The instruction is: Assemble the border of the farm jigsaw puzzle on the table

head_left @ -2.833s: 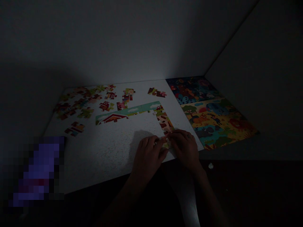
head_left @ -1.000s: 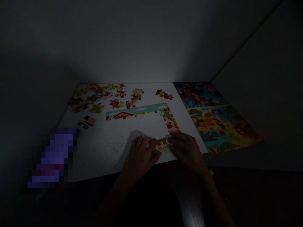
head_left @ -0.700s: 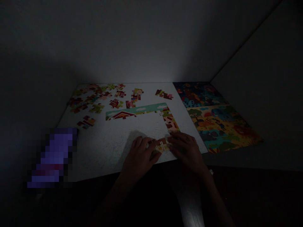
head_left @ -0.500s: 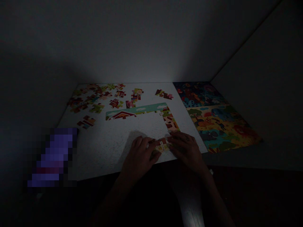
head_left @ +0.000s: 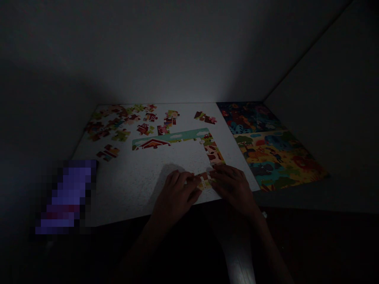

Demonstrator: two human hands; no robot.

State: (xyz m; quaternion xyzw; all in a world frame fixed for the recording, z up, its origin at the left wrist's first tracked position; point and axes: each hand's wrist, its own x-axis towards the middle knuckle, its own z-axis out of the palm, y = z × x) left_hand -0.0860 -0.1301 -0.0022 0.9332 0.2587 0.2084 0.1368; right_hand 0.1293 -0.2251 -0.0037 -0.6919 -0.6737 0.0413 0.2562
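A small puzzle piece [head_left: 203,182] lies flat near the front edge of the white table [head_left: 133,185], pinched between the fingertips of the left hand [head_left: 174,195] and the right hand [head_left: 233,187], both pressed down on it at the lower end of the partly joined puzzle border [head_left: 189,144]. Up and away from the hands that border runs back and turns left, with loose pieces [head_left: 118,122] scattered beyond it at the far left. To the right of the right hand lie two finished puzzles [head_left: 266,146], side by side.
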